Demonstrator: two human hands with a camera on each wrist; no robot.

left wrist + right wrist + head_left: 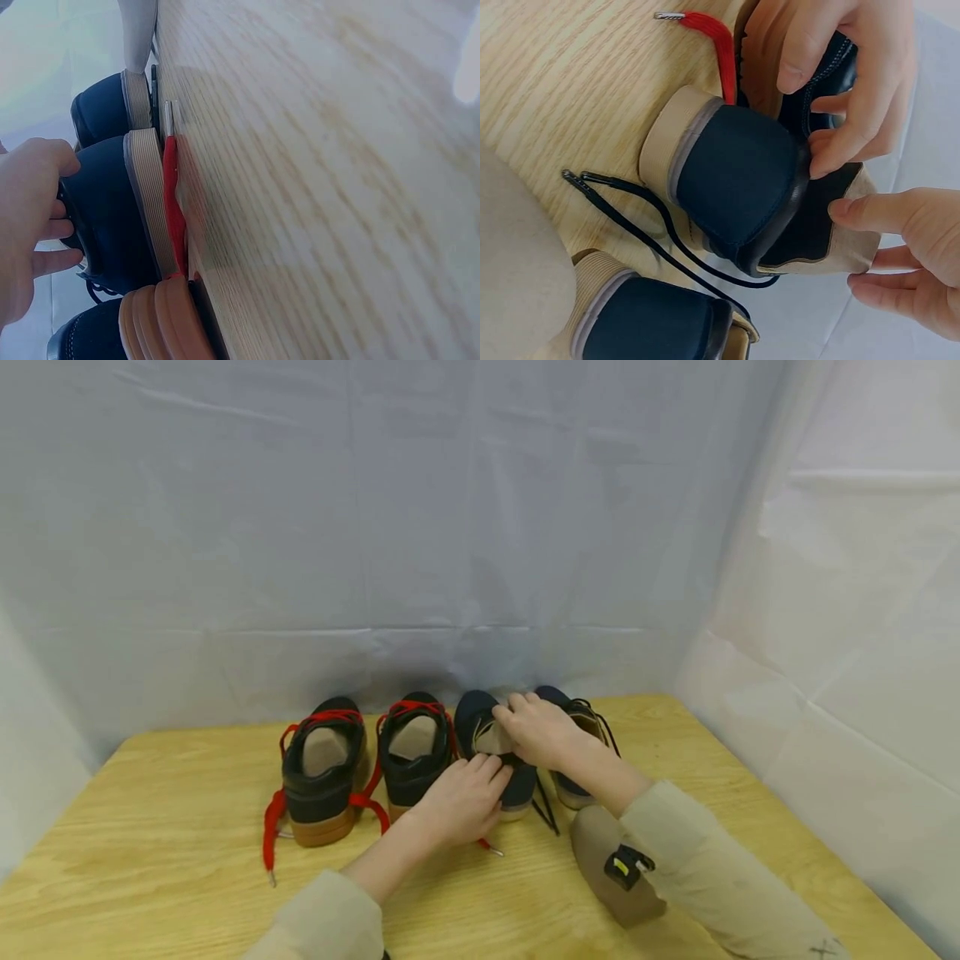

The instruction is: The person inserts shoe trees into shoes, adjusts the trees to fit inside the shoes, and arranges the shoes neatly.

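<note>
Both hands meet at the navy shoe (501, 752) mid-table: left hand (459, 802) grips its heel collar; right hand (542, 728) pinches its tan insole (832, 244); red-laced shoes (367, 752) stand just left.

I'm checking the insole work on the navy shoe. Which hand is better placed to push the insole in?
Probably the right hand: its fingers already lie on the insole at the shoe opening, while the left hand grips the heel.
</note>
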